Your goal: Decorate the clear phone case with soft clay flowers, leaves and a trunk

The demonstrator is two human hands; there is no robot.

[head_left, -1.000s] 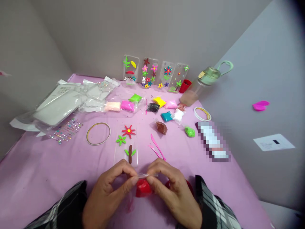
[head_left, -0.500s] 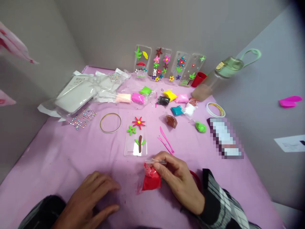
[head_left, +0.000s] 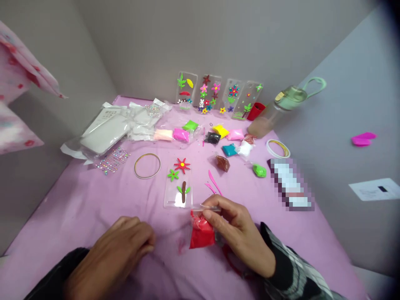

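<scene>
My right hand pinches the top edge of a small clear zip bag of red clay, held over the cloth near the front of the table. My left hand is closed, fingers curled in towards the thumb, left of the bag and apart from it; nothing shows in it. Just beyond the bag lies a clear phone case bearing a red clay flower, a green clay flower and a brown stem with green leaves. Pink modelling tools lie beyond my right hand, partly hidden by it.
Several bagged clay lumps, including a brown one, lie across the middle. Decorated cases lean at the back wall beside a bottle. Packaged cases and a rhinestone sheet lie left. Tape rolls flank the middle.
My left hand has curled from open fingers into a closed shape. My right hand still pinches the red clay bag, which sits slightly further right in view. The camera view has shifted a little.
</scene>
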